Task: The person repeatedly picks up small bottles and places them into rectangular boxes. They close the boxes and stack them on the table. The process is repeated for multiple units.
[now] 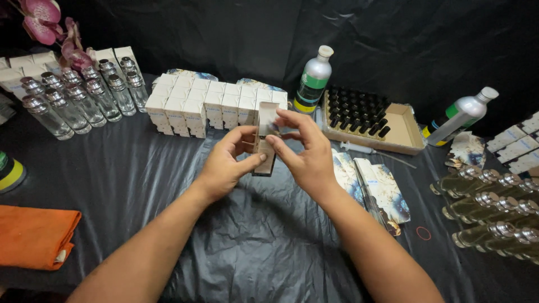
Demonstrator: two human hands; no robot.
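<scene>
Both hands held one small white carton above the tabletop: left hand fingers clamped on its lower part, right hand fingers pinching the top flap. Approx. 15+ closed cartons stood in rows behind, judged done. Left to box: approx. 11 empty upright bottles far left, approx. 8 filled bottles lying right. 2 silver refill bottles, 1 tray of black caps.

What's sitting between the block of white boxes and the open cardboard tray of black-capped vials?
In the head view, a silver bottle with a green label and white cap stands upright between the white boxes and the cardboard tray.
</scene>
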